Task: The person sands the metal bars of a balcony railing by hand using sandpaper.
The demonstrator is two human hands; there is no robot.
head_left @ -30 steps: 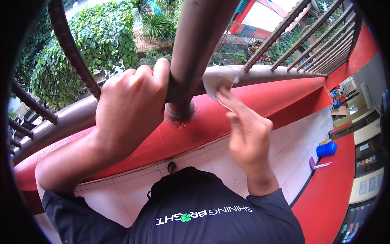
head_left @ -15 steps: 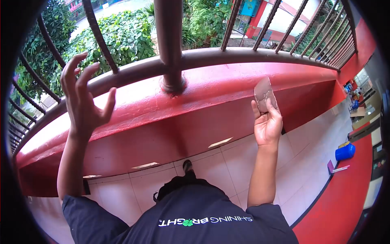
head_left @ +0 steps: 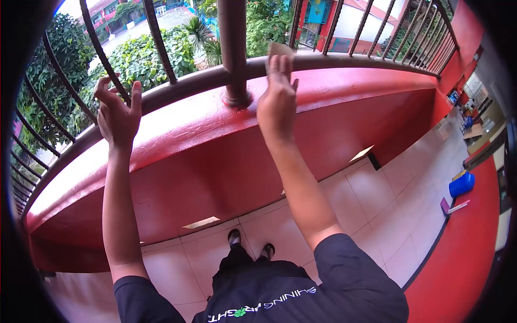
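Observation:
My right hand (head_left: 277, 105) holds a small brown piece of sandpaper (head_left: 283, 50), its fingers lying over the sheet with the back of the hand toward me. The sheet is at the curved brown metal rail (head_left: 323, 61), just right of the thick round post (head_left: 232, 37). Over on the left, my left hand (head_left: 119, 121) is raised at the rail beside a thin vertical bar (head_left: 97, 40). Its thumb points up and its fingers are bent but apart, with the bar passing between them in this view.
Below the rail runs a glossy red ledge (head_left: 183, 121) above a red wall. My feet stand on pale floor tiles (head_left: 280, 220). To the right, a blue container (head_left: 462, 184) sits on a red surface (head_left: 458, 258). Green bushes (head_left: 134, 56) grow beyond the bars.
My right hand has swung left and up, bringing the sandpaper from above the ledge to the rail near the post. My left hand has moved slightly right and lower, its fingers more bent.

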